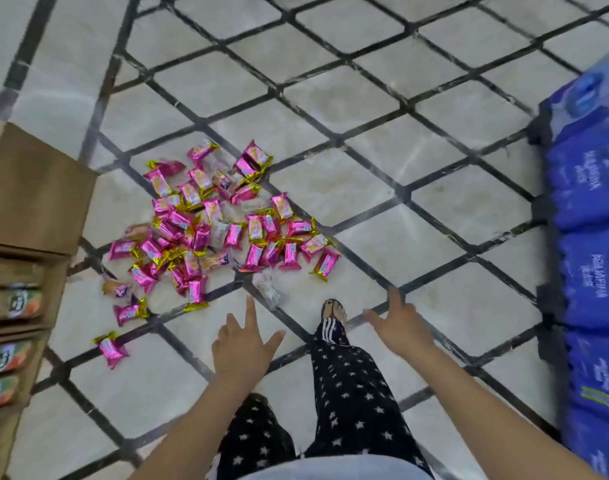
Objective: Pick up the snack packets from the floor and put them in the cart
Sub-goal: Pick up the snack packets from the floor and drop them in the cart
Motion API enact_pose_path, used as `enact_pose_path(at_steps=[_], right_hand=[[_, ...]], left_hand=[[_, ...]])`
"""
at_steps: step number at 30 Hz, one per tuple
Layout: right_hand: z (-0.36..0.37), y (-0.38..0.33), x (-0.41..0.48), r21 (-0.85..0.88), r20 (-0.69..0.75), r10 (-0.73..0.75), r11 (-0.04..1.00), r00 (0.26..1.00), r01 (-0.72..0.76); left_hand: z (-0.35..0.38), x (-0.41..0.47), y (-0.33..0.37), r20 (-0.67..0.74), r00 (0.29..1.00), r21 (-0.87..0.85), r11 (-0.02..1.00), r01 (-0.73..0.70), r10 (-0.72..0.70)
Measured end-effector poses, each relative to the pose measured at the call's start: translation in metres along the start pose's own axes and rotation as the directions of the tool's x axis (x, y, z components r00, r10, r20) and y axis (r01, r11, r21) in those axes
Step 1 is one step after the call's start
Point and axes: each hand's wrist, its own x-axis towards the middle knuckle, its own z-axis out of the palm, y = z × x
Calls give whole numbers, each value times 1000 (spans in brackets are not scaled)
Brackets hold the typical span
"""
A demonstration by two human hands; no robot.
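Cardboard boxes (29, 188) standing at far left, holding orange-green packs, labels too blurred for reading. Pink-and-gold snack packets (206, 230) lying heaped on tiled floor (382, 188), few strays nearer. Left hand (242, 344) hovering, fingers spread, holding nothing. Right hand (398, 323) likewise spread, holding nothing. Blue wrapped packs (590, 237) stacking along right edge, white print unreadable.

the floor (331, 181) is pale glossy tile crossed by dark lines in a diamond grid. on it, left of centre, lies a loose heap of pink-and-gold snack packets (213, 223) — a few clear-wrapped ones mixed in, one pink stray packet (111, 349) apart, nearer the camera. cardboard boxes (29, 188) stand at the left edge, blue shrink-wrapped packs (590, 202) at the right.
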Motion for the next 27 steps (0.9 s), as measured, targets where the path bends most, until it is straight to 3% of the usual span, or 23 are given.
enact_pose_path(at_steps=[4, 8, 14, 19, 27], right_hand=[[-33, -1, 80, 29, 10, 12, 1000, 1000, -12], [-10, -11, 172, 40, 39, 48, 998, 998, -50], [112, -14, 326, 55, 93, 42, 997, 995, -48], [230, -10, 452, 169, 122, 73, 981, 990, -93], [335, -14, 575, 338, -105, 104, 939, 989, -63]], left_hand=[[-1, 53, 18, -38, 995, -25, 996, 89, -90], [37, 129, 17, -74, 971, -172, 962, 213, -228], [175, 274, 10, 14, 945, -124, 938, 325, -326], [302, 398, 3, -44, 939, -156, 931, 331, -341], [435, 499, -6, -96, 870, -504, 777, 377, -484]])
